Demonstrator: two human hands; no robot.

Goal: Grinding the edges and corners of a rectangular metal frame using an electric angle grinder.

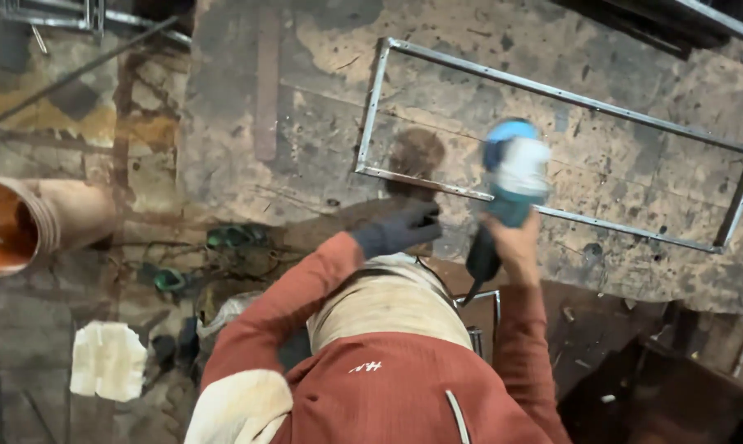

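My right hand [515,242] is bare and grips the dark handle of a teal and blue angle grinder [513,177], blurred by motion, held over the near rail of a long rectangular metal frame [569,99]. The frame lies flat on a stained, worn surface. My left hand [400,230] wears a dark glove and hovers just short of the frame's near left corner, fingers stretched out and holding nothing. Both arms are in red sleeves.
A rusty orange drum [26,226] lies on its side at the left. A white rag [108,359] sits at the lower left, with green items [233,237] and cables among debris. Metal bars [76,16] lie at the top left. A dark box [659,386] stands lower right.
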